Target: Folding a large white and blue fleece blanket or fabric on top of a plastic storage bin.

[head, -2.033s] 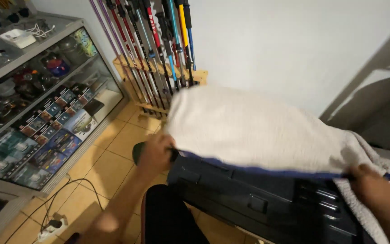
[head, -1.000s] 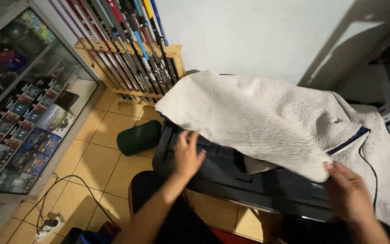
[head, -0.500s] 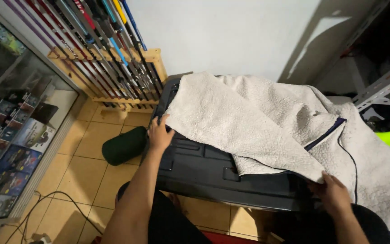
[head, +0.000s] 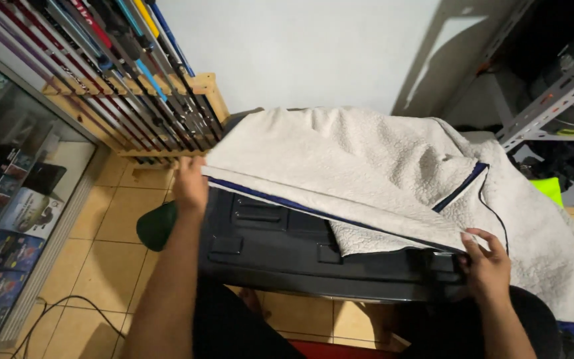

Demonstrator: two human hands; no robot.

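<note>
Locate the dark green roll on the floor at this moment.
In the head view, the dark green roll lies on the tiled floor left of the black case, partly hidden behind the left hand, below the wooden pole rack.

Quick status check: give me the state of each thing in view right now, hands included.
Cream fleece blanket with navy trim: draped over the case, front edge lifted.
Dark plastic case: lid shut, front uncovered.
Left hand: gripping the blanket's left corner.
Right hand: pinching the blanket's right edge.
Green rolled bag: lying on the tiled floor beside the case.
Poles in the wooden rack: standing, leaning.
</note>
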